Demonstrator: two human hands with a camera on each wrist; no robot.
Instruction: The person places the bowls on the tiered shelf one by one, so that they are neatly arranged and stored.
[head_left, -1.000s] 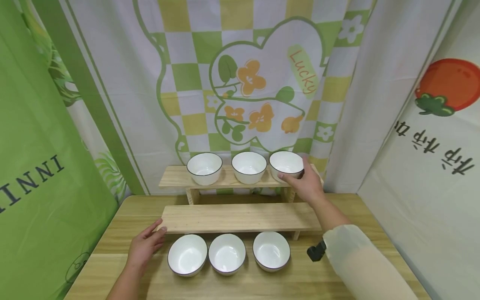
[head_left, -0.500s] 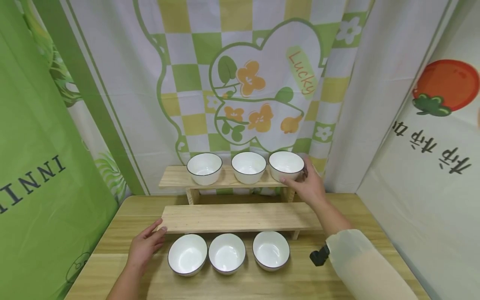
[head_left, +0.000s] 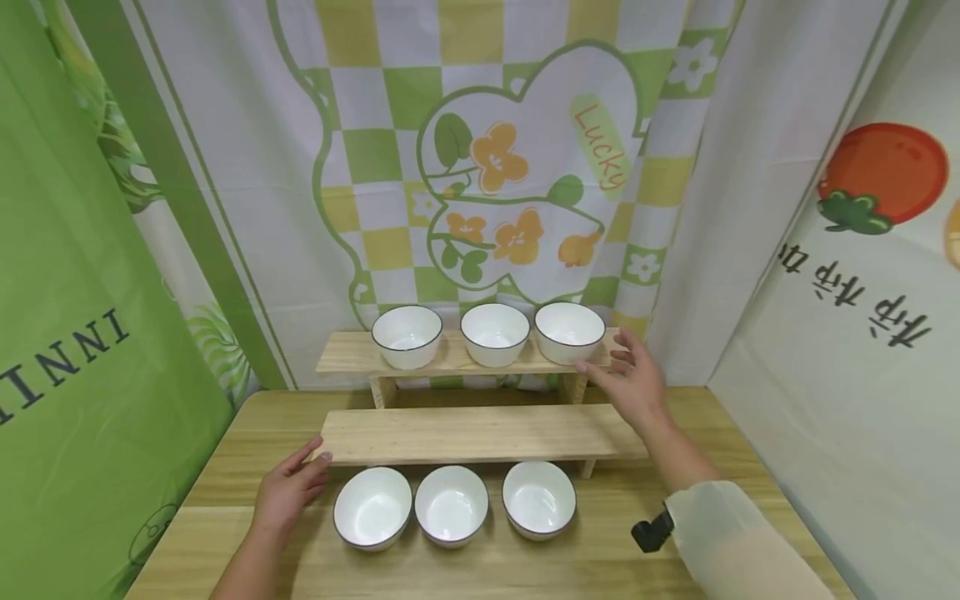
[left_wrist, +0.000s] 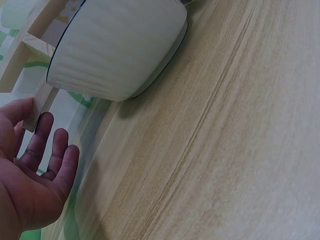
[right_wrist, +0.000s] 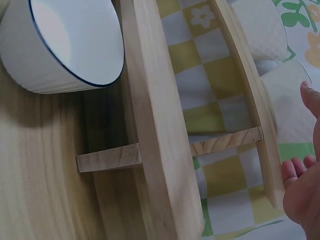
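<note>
Green-checked cloth reads “Lucky”; dark lettering leftward is cropped. The left hand pinches a wooden shelf; the right hand, spread, is beside a round white bowl.

A white fabric curtain, checked green and yellow, hangs between a green lettered cloth and a white cloth bearing a round red fruit print.

Head view downward; wrist views nearer
</note>
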